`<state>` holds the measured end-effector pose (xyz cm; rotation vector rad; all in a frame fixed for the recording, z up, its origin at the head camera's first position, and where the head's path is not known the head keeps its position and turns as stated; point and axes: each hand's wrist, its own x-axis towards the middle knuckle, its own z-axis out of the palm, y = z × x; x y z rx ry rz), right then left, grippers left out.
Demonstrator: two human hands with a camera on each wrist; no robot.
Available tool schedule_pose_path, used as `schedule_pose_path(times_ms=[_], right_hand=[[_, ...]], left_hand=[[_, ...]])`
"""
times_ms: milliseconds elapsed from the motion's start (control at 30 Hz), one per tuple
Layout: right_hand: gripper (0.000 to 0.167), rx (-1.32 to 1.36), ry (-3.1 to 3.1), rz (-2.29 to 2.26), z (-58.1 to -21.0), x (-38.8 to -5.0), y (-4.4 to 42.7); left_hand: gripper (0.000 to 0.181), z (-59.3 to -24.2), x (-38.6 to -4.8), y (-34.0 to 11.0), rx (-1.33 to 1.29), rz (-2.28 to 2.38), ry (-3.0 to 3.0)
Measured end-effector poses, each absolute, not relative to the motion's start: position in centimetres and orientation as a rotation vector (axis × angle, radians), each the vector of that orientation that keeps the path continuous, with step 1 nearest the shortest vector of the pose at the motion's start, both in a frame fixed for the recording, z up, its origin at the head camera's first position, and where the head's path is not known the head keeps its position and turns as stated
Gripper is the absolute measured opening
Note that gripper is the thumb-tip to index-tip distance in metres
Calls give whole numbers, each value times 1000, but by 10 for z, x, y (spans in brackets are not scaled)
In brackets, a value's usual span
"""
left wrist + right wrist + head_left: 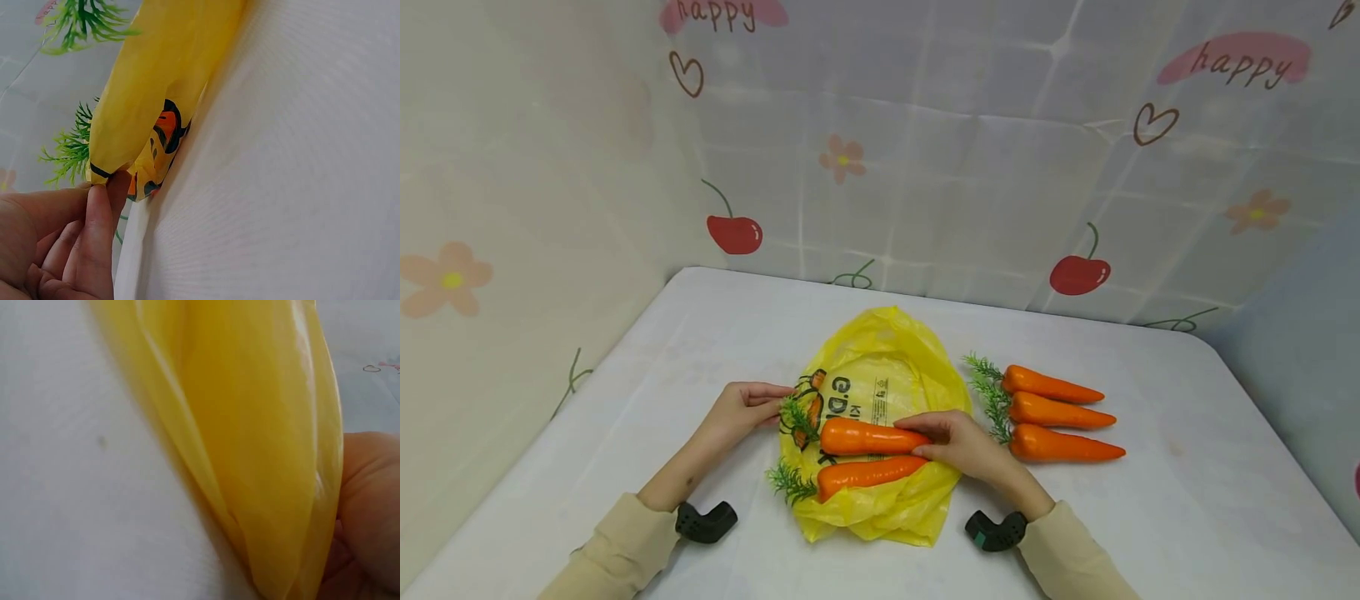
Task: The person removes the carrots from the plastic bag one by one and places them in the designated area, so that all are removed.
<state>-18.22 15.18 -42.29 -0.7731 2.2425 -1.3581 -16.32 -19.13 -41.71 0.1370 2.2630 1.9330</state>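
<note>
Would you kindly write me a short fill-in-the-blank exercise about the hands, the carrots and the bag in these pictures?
1. The plastic bag whose edge the left hand pinches is mainly ____ in colour.
2. Counting the carrot held by the right hand, the number of carrots visible on or in the bag is ____.
3. Another ____ loose carrots lie on the white table.
4. The green tops of those loose carrots point toward the head view's ____ side.
Missing words: yellow; two; three; left.

yellow bag (942, 371): crumpled | two leafy orange carrots (861, 437): across its mouth
</note>
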Motion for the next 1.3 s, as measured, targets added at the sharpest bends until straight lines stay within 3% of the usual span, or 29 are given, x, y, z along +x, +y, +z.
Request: schedule_pose_path(times_ms=[333,1300], right_hand=[[35,-830,2260,-1371,-424,-183,154],[37,-537,2139,-1647,-413,-190,164]], left_hand=[[28,-423,-166,-192,108,1916,2277],[25,-420,-167,-190,115,1941,2272]])
